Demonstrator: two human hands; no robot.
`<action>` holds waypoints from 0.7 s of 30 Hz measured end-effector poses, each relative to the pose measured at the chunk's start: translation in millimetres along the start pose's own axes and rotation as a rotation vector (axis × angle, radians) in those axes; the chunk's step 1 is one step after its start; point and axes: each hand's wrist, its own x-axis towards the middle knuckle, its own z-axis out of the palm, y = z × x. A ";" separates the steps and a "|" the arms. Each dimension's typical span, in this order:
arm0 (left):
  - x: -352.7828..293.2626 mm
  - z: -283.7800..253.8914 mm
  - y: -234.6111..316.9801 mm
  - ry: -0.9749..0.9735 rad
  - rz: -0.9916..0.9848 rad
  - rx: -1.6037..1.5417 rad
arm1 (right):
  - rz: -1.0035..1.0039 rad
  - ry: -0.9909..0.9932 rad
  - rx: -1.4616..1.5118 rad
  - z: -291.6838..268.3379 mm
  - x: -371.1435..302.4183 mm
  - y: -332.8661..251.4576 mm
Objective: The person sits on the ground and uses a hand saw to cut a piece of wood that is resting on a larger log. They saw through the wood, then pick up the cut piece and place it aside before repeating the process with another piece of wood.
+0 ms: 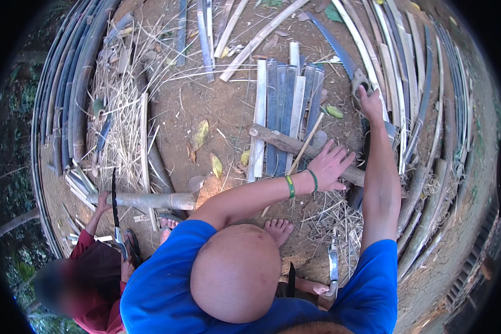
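Note:
My right hand [372, 106] reaches forward on the right and is closed on the grey handle of a hand saw [334, 47]. The saw's long bluish blade points away to the far left over the ground. My left hand [329, 165] stretches across to the right with fingers spread, above or on a round wooden log [286, 141]; contact is unclear. Beyond the log lies a row of split bamboo pieces [281, 89], their near ends crossing under it. A thin stick [308, 142] leans over the log beside my left hand.
A metal blade tool [333, 264] lies near my foot at lower right. Long bamboo strips [398, 67] line the right; bamboo poles [75, 83] stack at far left. Another person [89, 278] at left holds a dark-bladed saw [115, 206] at a bamboo pole [150, 201].

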 end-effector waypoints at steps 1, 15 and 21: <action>1.8 7.8 -7.4 -0.113 -0.046 0.004 | 0.004 -0.003 -0.038 12.7 -6.1 -5.8; -5.0 31.6 -12.1 0.011 -0.047 0.085 | -0.105 -0.014 0.338 -7.3 -63.4 -63.7; -1.3 28.4 -21.3 -0.010 -0.015 0.125 | -0.213 0.011 1.177 -90.7 -165.9 -67.3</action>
